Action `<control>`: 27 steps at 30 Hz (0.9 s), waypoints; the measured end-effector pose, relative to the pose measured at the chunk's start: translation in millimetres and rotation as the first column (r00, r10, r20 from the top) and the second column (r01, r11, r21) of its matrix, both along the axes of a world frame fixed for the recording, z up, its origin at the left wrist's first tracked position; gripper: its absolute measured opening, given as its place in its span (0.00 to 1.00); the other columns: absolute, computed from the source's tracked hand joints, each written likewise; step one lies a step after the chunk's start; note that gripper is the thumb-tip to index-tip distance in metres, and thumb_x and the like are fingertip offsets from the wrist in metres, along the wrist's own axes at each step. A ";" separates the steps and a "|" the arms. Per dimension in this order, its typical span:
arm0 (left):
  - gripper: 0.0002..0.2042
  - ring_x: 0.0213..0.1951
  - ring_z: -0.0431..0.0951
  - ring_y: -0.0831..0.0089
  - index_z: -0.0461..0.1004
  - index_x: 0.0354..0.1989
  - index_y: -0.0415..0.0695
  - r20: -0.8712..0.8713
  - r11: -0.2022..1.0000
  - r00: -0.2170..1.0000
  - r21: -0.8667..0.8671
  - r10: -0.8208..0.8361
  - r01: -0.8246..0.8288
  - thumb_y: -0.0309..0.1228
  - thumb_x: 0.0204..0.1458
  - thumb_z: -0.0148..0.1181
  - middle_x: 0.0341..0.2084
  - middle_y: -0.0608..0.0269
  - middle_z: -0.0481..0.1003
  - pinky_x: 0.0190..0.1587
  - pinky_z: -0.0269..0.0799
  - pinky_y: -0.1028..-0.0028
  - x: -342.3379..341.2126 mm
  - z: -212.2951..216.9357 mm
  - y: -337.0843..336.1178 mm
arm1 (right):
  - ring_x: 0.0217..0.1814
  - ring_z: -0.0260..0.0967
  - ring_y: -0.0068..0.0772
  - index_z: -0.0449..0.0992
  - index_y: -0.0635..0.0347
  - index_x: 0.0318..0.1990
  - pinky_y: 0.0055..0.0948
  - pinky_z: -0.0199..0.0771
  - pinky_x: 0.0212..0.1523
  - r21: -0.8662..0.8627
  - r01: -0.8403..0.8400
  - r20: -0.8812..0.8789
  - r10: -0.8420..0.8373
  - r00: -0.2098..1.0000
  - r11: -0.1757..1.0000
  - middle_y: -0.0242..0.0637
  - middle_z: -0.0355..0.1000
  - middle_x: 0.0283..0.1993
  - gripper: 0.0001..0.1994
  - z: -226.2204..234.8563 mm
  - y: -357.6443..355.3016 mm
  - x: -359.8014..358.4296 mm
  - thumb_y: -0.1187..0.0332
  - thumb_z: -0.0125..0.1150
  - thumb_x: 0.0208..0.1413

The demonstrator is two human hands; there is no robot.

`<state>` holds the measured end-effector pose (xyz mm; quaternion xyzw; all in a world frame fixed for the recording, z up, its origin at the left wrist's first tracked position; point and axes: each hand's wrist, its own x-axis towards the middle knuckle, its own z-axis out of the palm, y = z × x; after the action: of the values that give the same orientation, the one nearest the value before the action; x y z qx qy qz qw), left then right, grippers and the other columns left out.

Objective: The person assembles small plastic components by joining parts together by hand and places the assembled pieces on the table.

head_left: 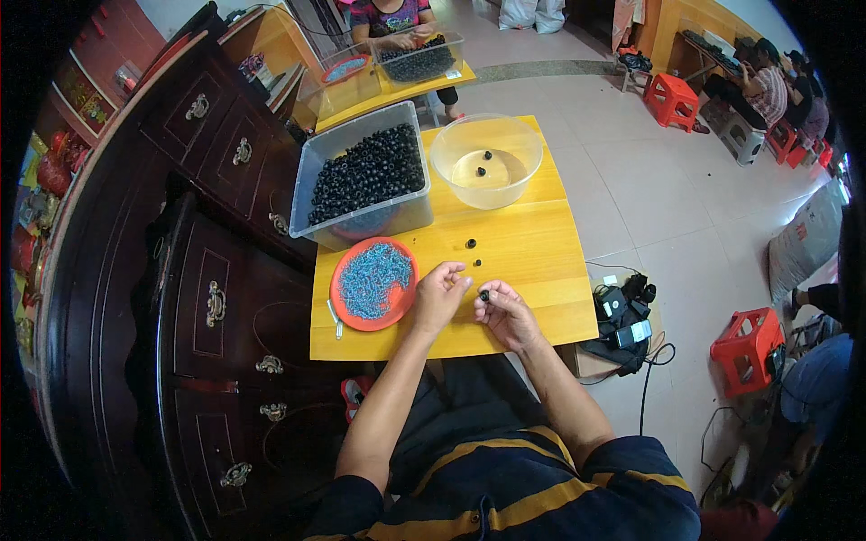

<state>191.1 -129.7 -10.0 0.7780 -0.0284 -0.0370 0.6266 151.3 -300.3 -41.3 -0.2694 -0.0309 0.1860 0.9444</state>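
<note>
My right hand (507, 316) pinches a small black round plastic part (484, 296) between thumb and fingers, just above the table's near side. Close by on its left, my left hand (440, 296) has its fingers curled in toward the thumb; anything between them is too small to make out. Beyond my hands, a black ring-like piece (471, 243) and a smaller black piece (478, 263) lie on the yellow table (541, 270). Left of my left hand is a red plate (394, 314) with a heap of tiny blue and pinkish pieces (372, 275).
A grey bin (361, 233) full of black parts stands at the table's far left. Beside it, a transparent bowl (487, 197) holds a few. Dark wooden drawers (216, 298) border the left. Cables and black devices (624, 316) lie right of the table. Other people work farther off.
</note>
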 end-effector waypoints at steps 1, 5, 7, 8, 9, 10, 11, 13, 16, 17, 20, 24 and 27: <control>0.19 0.30 0.79 0.71 0.75 0.49 0.40 0.166 0.953 0.986 0.301 -0.004 -0.047 0.31 0.50 0.69 0.32 0.59 0.78 0.32 0.74 0.71 4.2 -0.7 -3.6 | 0.39 0.76 0.28 0.73 0.60 0.46 0.29 0.78 0.45 0.038 -0.002 0.005 0.002 1.000 0.999 0.36 0.76 0.38 0.09 -1.6 -2.2 -1.4 0.66 0.59 0.63; 0.16 0.32 0.80 0.62 0.77 0.47 0.40 0.383 0.850 0.919 0.511 -0.089 -0.131 0.30 0.49 0.68 0.29 0.57 0.77 0.37 0.76 0.64 18.0 1.0 -25.9 | 0.38 0.75 0.27 0.73 0.59 0.45 0.30 0.77 0.45 0.092 0.029 -0.009 -0.029 1.000 0.995 0.36 0.76 0.37 0.08 1.1 -4.2 -2.1 0.66 0.59 0.63; 0.15 0.35 0.79 0.53 0.78 0.44 0.41 0.351 0.827 0.932 0.548 -0.091 -0.126 0.30 0.47 0.68 0.31 0.53 0.77 0.39 0.75 0.59 24.5 1.3 -34.0 | 0.38 0.75 0.26 0.73 0.60 0.45 0.29 0.77 0.44 0.110 0.019 -0.002 -0.019 1.000 0.994 0.35 0.76 0.37 0.08 1.3 -3.3 -1.9 0.66 0.59 0.63; 0.15 0.35 0.79 0.53 0.78 0.44 0.41 0.353 0.827 0.931 0.547 -0.088 -0.130 0.30 0.47 0.68 0.31 0.53 0.77 0.39 0.75 0.59 28.6 -0.9 -35.8 | 0.38 0.75 0.24 0.73 0.60 0.45 0.27 0.77 0.44 0.129 0.011 0.003 -0.012 1.000 0.992 0.34 0.76 0.37 0.08 1.4 -2.8 -2.0 0.67 0.59 0.63; 0.14 0.37 0.79 0.53 0.78 0.44 0.42 0.345 0.794 0.931 0.596 -0.118 -0.120 0.31 0.48 0.67 0.34 0.53 0.77 0.39 0.76 0.58 33.2 -4.2 -36.6 | 0.38 0.75 0.24 0.73 0.60 0.45 0.27 0.77 0.44 0.128 0.007 0.006 -0.008 1.000 0.992 0.34 0.76 0.37 0.08 1.3 -2.1 -1.9 0.67 0.59 0.63; 0.13 0.38 0.79 0.52 0.79 0.44 0.44 0.335 0.757 0.931 0.644 -0.146 -0.112 0.32 0.49 0.66 0.36 0.53 0.78 0.39 0.76 0.57 36.3 -7.4 -35.9 | 0.37 0.74 0.25 0.73 0.59 0.45 0.29 0.77 0.44 0.111 0.007 -0.001 -0.007 1.000 0.994 0.34 0.76 0.37 0.08 1.1 -1.0 -1.6 0.66 0.59 0.63; 0.13 0.38 0.79 0.52 0.79 0.44 0.44 0.338 0.757 0.931 0.643 -0.141 -0.119 0.32 0.49 0.66 0.36 0.53 0.78 0.39 0.76 0.57 37.5 -10.6 -33.5 | 0.37 0.74 0.26 0.73 0.59 0.44 0.30 0.76 0.44 0.094 0.005 -0.008 -0.004 1.000 0.996 0.35 0.75 0.36 0.09 1.0 0.5 -1.6 0.65 0.59 0.63; 0.11 0.38 0.79 0.51 0.79 0.41 0.44 0.328 0.756 0.930 0.647 -0.165 -0.094 0.33 0.51 0.64 0.34 0.54 0.78 0.40 0.76 0.56 38.2 -10.8 -32.8 | 0.37 0.74 0.26 0.73 0.59 0.44 0.30 0.76 0.44 0.089 0.010 -0.021 -0.008 1.000 0.996 0.35 0.75 0.36 0.09 0.6 0.3 -2.1 0.65 0.59 0.63; 0.07 0.33 0.81 0.57 0.78 0.39 0.40 0.458 0.836 0.881 0.524 -0.119 -0.160 0.27 0.53 0.62 0.31 0.53 0.78 0.37 0.76 0.61 24.9 -7.0 -25.5 | 0.36 0.75 0.26 0.73 0.59 0.45 0.29 0.77 0.44 0.099 0.017 -0.034 -0.013 0.999 0.995 0.35 0.76 0.36 0.09 -1.5 -1.1 -2.6 0.66 0.59 0.63; 0.07 0.33 0.81 0.57 0.78 0.39 0.40 0.457 0.836 0.882 0.525 -0.118 -0.160 0.27 0.53 0.62 0.31 0.53 0.78 0.37 0.76 0.61 19.6 -5.0 -23.5 | 0.36 0.75 0.25 0.74 0.59 0.46 0.27 0.77 0.44 0.113 0.017 -0.033 -0.013 0.999 0.993 0.34 0.77 0.37 0.09 -2.4 -1.9 -2.2 0.67 0.59 0.63; 0.07 0.29 0.82 0.68 0.79 0.41 0.39 0.197 0.960 0.980 0.268 0.032 -0.085 0.26 0.58 0.59 0.31 0.56 0.81 0.33 0.77 0.68 -2.4 1.2 -13.0 | 0.36 0.76 0.26 0.74 0.59 0.46 0.27 0.77 0.43 0.088 0.016 -0.026 -0.014 1.000 0.996 0.34 0.77 0.37 0.08 -1.6 -2.5 -2.5 0.67 0.59 0.63; 0.09 0.26 0.79 0.77 0.79 0.46 0.38 0.170 0.992 0.981 0.062 0.096 -0.108 0.27 0.61 0.58 0.31 0.61 0.81 0.30 0.76 0.75 -24.2 0.7 0.9 | 0.36 0.76 0.26 0.74 0.58 0.47 0.27 0.77 0.43 0.044 0.026 -0.035 -0.025 0.999 0.999 0.34 0.77 0.37 0.08 3.2 -1.9 -4.0 0.67 0.59 0.63; 0.10 0.26 0.79 0.77 0.80 0.46 0.37 0.173 0.992 0.981 0.071 0.090 -0.103 0.26 0.60 0.58 0.32 0.58 0.81 0.29 0.75 0.74 -37.5 16.7 -1.2 | 0.36 0.75 0.25 0.74 0.58 0.47 0.27 0.77 0.44 0.020 0.032 -0.025 -0.031 0.999 0.999 0.34 0.77 0.38 0.08 1.2 -0.9 -2.7 0.67 0.60 0.64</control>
<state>153.6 -130.9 6.7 0.8031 -0.0423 0.0584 0.5914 148.5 -301.3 -40.2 -0.2579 -0.0168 0.1742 0.9502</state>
